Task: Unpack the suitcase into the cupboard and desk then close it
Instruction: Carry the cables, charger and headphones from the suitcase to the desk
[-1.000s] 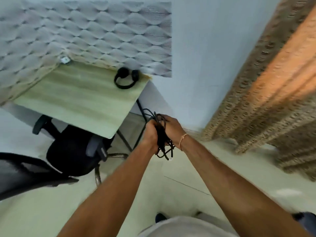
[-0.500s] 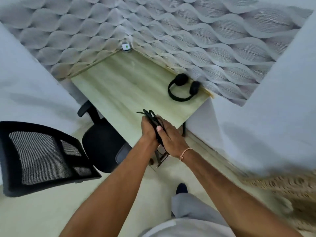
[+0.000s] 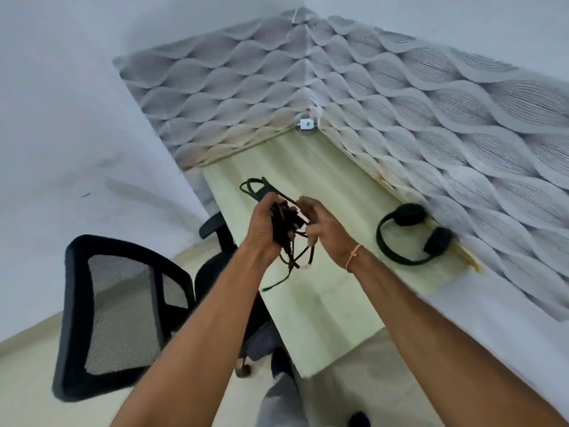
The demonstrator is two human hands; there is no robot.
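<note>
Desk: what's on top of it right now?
On the desk: black headphones by the wall, a small white device in the far corner. Both hands hold a cable bundle above it, hiding that patch.

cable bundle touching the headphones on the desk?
Apart. Head view: the cable bundle is held in both hands, with bare desk between it and the headphones.

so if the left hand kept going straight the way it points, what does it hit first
Probably the desk top: the left hand, gripping the cables, points forward and down over bare wood. Depth is unclear, and nothing else shows in that line.
</note>
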